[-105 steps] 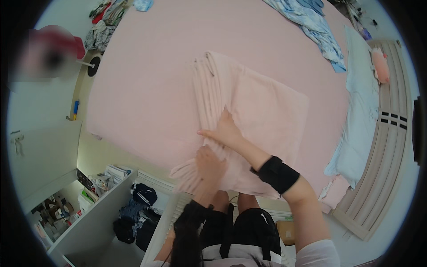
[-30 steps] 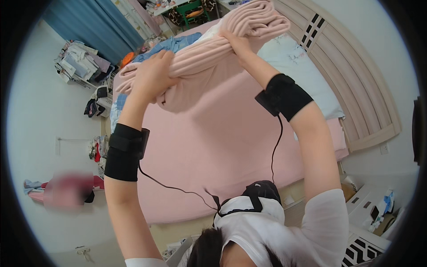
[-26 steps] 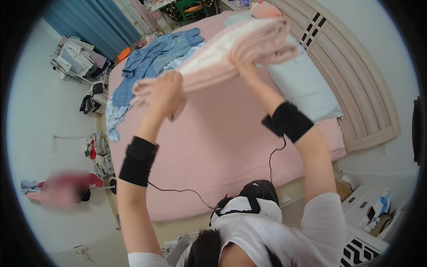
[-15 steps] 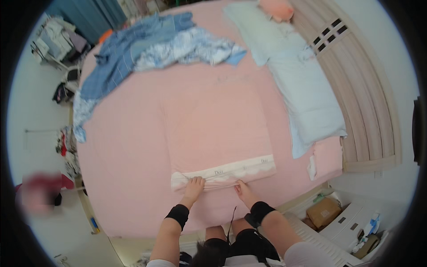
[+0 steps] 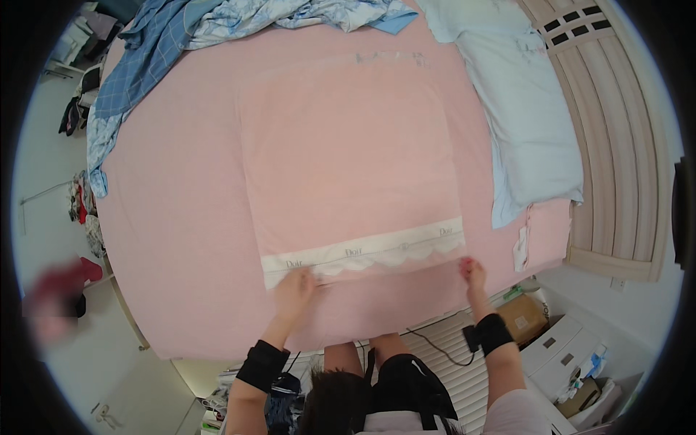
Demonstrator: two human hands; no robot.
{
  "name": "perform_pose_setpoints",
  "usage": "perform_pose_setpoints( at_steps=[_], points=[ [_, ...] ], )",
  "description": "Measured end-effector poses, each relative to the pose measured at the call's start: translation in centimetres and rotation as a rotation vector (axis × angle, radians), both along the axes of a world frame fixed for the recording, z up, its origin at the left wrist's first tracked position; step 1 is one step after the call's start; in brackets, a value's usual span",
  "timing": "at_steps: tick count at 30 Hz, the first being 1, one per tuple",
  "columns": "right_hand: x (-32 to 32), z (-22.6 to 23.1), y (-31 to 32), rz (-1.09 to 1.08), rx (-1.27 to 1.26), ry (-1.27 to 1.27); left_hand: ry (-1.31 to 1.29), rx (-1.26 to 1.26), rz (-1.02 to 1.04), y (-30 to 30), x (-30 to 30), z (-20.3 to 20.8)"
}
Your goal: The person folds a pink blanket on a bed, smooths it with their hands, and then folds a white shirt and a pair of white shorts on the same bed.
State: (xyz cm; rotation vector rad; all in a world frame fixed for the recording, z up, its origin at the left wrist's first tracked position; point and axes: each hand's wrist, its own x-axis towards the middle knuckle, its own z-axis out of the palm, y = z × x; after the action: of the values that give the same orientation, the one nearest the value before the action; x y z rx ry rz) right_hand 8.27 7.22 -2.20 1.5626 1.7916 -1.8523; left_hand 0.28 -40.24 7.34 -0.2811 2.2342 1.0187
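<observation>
A pink towel point(image 5: 355, 159) lies spread flat on the bed, with a white scalloped band of grey lettering along its near end. My left hand point(image 5: 293, 296) is at the near edge, left of the middle, its curled fingers closed on the cloth and slightly blurred. At the near right corner, my right hand point(image 5: 473, 274) has its fingertips pinched together on the towel's edge. Black bands circle both wrists.
A pink sheet covers the bed point(image 5: 174, 217). Blue patterned bedding point(image 5: 148, 61) is bunched at the far left. Pale blue pillows point(image 5: 518, 123) and a folded pink cloth point(image 5: 547, 233) lie by the wooden headboard point(image 5: 616, 145). White drawers point(image 5: 554, 348) stand at the lower right.
My right hand has moved right, from near the middle of the towel's edge to its corner. My left hand has shifted slightly left. The bunched near edge now lies flatter, and the view has tilted nearer.
</observation>
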Motion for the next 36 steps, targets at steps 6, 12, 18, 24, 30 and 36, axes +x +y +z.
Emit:
perform_pose_setpoints(
  at_steps=[6,12,18,24,30,36],
  points=[
    [-13.3,4.1,-1.1,0.395,0.124,0.105,0.517,-0.218,0.446,-6.0,-7.6,-6.3],
    [-17.1,3.6,-5.8,0.741,0.247,-0.001,-0.101,0.241,0.577,-6.0,-7.7,-8.0],
    [-16.9,1.1,-3.9,0.607,-0.036,0.097,-0.411,0.339,0.630,-6.1,-7.1,-6.4],
    [-16.0,3.8,-7.1,0.603,0.136,0.009,-0.364,0.376,0.727,-6.1,-5.8,-6.4],
    [-9.4,7.6,-6.6,0.649,0.202,-0.077,-0.301,0.377,0.746,-5.2,-0.4,-4.9],
    [3.0,11.2,-6.5,0.769,-0.023,-0.135,-0.469,0.320,0.680,-9.0,13.3,-3.3]
  ],
)
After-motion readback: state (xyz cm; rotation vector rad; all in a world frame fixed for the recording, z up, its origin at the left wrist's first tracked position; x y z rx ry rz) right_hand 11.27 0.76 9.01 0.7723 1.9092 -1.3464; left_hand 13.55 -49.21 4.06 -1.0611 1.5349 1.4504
